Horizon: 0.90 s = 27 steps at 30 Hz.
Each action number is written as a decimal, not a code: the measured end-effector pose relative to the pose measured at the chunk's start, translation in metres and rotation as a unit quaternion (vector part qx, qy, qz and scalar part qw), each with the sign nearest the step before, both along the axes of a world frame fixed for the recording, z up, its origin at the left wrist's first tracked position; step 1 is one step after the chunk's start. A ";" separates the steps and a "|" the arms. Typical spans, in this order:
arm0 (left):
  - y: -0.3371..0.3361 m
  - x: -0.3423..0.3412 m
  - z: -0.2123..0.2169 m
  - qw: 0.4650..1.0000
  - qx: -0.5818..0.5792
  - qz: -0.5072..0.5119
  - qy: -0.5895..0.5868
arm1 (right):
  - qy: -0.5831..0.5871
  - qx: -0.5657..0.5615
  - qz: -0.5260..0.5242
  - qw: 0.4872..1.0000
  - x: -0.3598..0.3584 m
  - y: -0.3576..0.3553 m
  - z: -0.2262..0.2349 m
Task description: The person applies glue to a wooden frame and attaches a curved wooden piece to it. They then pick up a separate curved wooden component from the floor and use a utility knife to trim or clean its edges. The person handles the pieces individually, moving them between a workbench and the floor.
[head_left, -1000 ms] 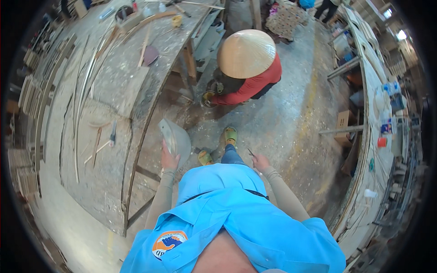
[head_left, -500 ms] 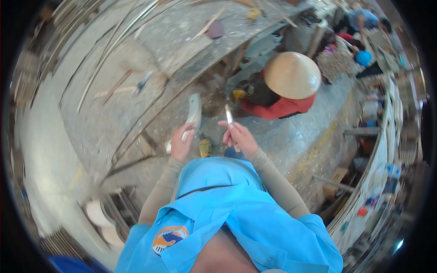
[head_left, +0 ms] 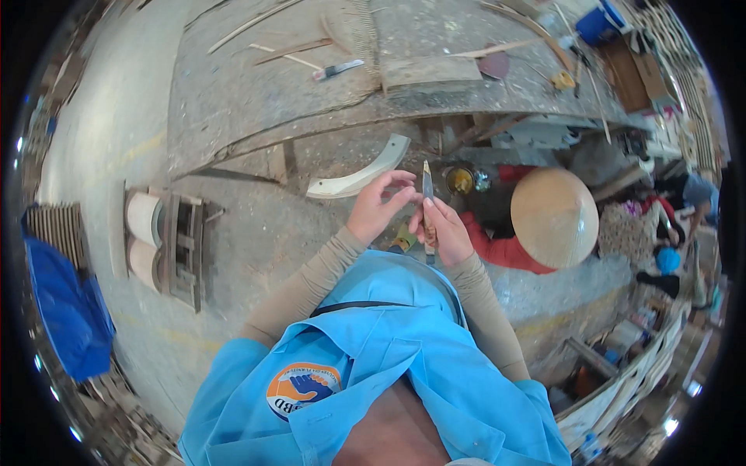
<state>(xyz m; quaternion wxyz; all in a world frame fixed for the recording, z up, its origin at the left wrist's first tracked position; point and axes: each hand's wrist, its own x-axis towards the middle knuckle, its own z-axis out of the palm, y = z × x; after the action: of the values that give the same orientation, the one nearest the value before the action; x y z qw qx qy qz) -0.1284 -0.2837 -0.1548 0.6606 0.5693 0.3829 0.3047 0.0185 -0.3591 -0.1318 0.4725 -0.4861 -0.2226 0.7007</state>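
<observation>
My right hand (head_left: 444,231) is closed around a narrow-bladed knife (head_left: 427,186), its blade pointing away from me with a yellowish smear near the tip. Close by on the left, my left hand (head_left: 382,203) has loosely curled fingers that are apart, with thumb and forefinger beside the blade. I cannot make out whether they touch it. Just beyond that hand lies a pale curved wooden piece (head_left: 361,177), partly behind the fingers; what supports it is hard to see.
Ahead stands a long worktable (head_left: 272,93) bearing a paintbrush (head_left: 339,70), wooden strips and a round sanding disc (head_left: 494,64). A person in a conical hat (head_left: 554,219) crouches at right. Curved panels (head_left: 144,220) lean on a wooden frame at left, near a blue tarp (head_left: 68,299).
My view has turned, so the table edge now runs nearly level. The left hand has come off the curved wooden piece and moved right, beside the knife in my right hand.
</observation>
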 end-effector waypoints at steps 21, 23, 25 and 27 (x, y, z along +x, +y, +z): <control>0.220 -0.046 -0.037 0.771 0.415 0.047 0.480 | 0.023 0.001 0.002 1.000 0.025 0.016 -0.003; 0.245 -0.043 -0.044 0.738 0.432 0.025 0.517 | 0.022 -0.018 -0.004 1.000 0.015 0.026 0.001; 0.258 -0.037 -0.054 0.709 0.448 -0.011 0.544 | 0.021 -0.014 -0.018 1.000 0.000 0.035 -0.001; 0.264 -0.038 -0.054 0.709 0.459 -0.030 0.534 | 0.023 -0.009 -0.025 0.999 -0.019 0.047 -0.003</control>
<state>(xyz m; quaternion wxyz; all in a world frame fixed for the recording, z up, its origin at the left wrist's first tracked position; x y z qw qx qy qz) -0.1664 -0.0197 -0.2084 0.0117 0.8812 0.4677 0.0677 -0.0004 -0.3119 -0.1346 0.4909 -0.4792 -0.1931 0.7015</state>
